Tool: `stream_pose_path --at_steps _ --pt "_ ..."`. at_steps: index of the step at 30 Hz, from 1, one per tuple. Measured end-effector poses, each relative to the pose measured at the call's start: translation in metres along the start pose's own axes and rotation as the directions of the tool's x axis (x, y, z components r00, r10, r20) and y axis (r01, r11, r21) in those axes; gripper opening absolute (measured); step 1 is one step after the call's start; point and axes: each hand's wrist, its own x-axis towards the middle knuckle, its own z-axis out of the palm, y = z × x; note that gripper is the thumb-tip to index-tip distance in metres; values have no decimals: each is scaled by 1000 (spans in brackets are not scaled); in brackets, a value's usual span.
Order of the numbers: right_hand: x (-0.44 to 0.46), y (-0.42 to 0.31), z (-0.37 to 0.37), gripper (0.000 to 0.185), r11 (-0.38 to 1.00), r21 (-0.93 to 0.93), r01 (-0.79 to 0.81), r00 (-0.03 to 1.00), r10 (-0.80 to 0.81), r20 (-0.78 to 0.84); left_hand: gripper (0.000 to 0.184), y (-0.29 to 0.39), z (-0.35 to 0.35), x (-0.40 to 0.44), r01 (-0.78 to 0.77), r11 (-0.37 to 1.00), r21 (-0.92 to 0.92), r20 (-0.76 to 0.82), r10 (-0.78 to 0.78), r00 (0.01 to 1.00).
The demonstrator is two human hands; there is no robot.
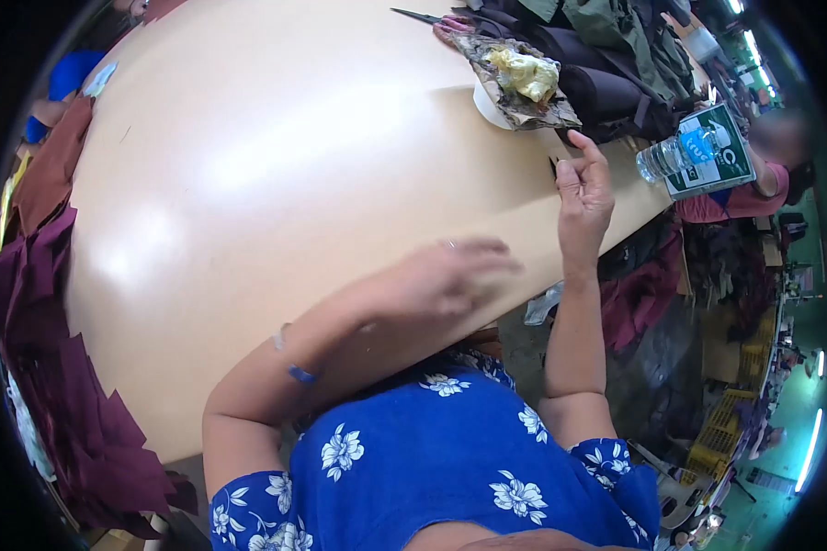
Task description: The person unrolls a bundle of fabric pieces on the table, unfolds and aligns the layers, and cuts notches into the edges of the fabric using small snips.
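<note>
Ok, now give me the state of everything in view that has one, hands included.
Left hand: motion-blurred, fingers outstretched.
Right hand: fingers partly curled, index finger bent.
Leaf-like wrapping: opened out.
Yellowish lump: uncovered.
Bottle: label on, fill level unclear.
Green-and-white box: open or shut, can't tell.
Dark cloth: heaped.
Maroon cloth: rumpled.
Light: lit.
</note>
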Motion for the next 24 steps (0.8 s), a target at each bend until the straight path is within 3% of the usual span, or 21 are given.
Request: stream_pose_path --at_steps 1,4,5,7,8,11,14,18,21,24 --pt "4 7 -4 34 1000 -7 9 1000 -9 0 27 0 16 -2 -181 961 209 35 178 983" --pt "14 24 -4 46 995 -91 32 999 -30 18 11 4 31 3 -64 904 423 331 -88 939" --pt "18 28 -2 54 978 -192 81 997 -81 9 10 5 33 1 -15 939 343 166 -44 985" --pt "31 34 5 71 906 -388 170 983 -184 1 10 -2 37 0 -31 978 208 11 29 1000" --pt "36 34 10 79 914 -369 166 984 -180 -6 11 -5 38 -1 -47 989 141 -69 57 996" --pt "54 42 29 106 920 -325 220 973 -233 0 14 1 25 -3 72 990 124 60 -80 995" --pt "59 51 45 107 962 -233 141 989 -146 -4 9 -10 7 1 239 961 136 84 -252 964" --pt "59 50 50 107 944 -282 172 982 -186 -24 22 -28 -18 11 342 932 -121 -186 -360 914" --pt "53 33 45 106 955 -266 133 987 -151 -46 40 -55 -43 41 365 708 -604 -156 -554 818" --pt "46 34 38 102 953 -247 173 981 -188 -37 54 -64 -61 82 257 634 -730 -222 -575 788"
